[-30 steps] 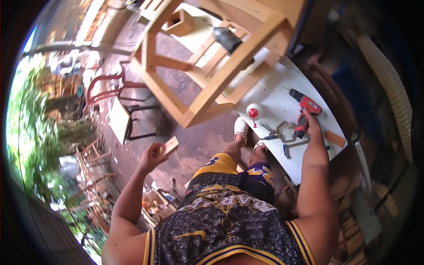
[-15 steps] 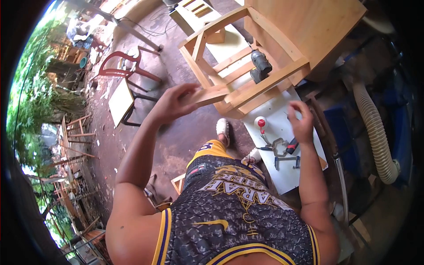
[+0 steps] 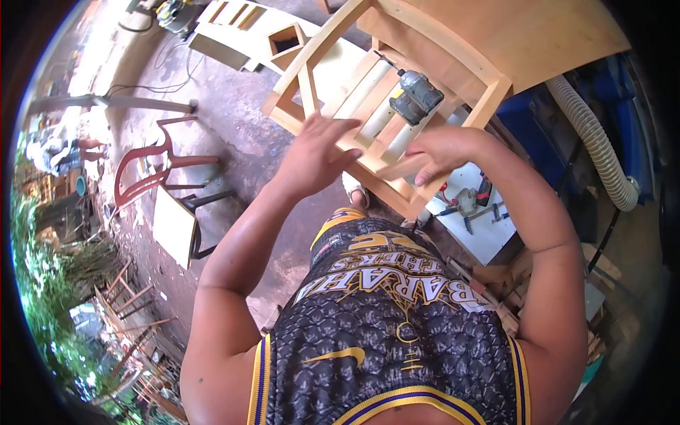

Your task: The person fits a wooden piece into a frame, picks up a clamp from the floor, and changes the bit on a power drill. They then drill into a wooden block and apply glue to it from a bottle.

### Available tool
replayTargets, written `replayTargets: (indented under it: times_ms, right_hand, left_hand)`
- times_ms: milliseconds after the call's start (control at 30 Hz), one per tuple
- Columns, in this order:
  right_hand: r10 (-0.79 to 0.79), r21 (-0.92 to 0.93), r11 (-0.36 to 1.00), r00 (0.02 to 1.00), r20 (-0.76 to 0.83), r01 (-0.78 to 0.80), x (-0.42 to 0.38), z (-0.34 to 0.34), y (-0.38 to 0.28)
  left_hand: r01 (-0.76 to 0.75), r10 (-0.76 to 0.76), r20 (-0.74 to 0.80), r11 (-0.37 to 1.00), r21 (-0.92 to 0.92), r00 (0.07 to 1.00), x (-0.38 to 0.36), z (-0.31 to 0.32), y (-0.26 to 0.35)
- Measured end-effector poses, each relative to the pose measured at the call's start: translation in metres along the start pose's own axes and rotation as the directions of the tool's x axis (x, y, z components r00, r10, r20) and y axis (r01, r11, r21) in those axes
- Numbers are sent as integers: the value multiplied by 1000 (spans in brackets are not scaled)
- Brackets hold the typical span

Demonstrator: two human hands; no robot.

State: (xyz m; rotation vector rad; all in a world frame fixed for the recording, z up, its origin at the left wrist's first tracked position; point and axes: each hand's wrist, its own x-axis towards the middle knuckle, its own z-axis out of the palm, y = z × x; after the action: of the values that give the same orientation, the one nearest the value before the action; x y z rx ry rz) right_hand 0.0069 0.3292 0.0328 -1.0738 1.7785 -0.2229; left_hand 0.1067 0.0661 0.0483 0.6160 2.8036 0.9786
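My right hand [image 3: 445, 151] is closed round a short wooden block [image 3: 401, 168], held over the near corner of a wooden frame [image 3: 386, 191]. To its left, my left hand [image 3: 313, 154] is open, fingers spread and slightly blurred, beside the frame's near-left rail; nothing shows in it. A cordless drill [image 3: 416, 98] with a long bit lies on the slats inside the frame, just beyond my right hand. A broad plywood panel [image 3: 538, 35] adjoins the frame's far side.
On a white board [image 3: 476, 239] at right lie a clamp [image 3: 489, 215] and a red-and-black handled tool [image 3: 484, 190]. A ribbed hose [image 3: 602, 152] hangs at far right. Left stand a reddish chair [image 3: 142, 185] and a pale-topped stool [image 3: 174, 225]. Another person [image 3: 60, 152] is in the far left background.
The wooden block has passed from my left hand to my right. My right hand has come inward over the frame. The view has turned, shifting the chair left and lower.
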Motion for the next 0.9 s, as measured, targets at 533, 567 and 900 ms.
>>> replayTargets:
  times_ms: [533,567,900]
  right_hand:
    - [157,48,985,981,116,-164,5,-1,-16]
    - [156,50,985,981,114,-163,6,0,-16]
    - [74,63,995,997,23,-76,-20,-20,26]
  left_hand:
    - [108,42,588,970,-218,808,58,25,-6]
    - [134,33,689,973,-187,724,65,29,-4]
    - [284,50,818,924,-255,572,85,39,-22]
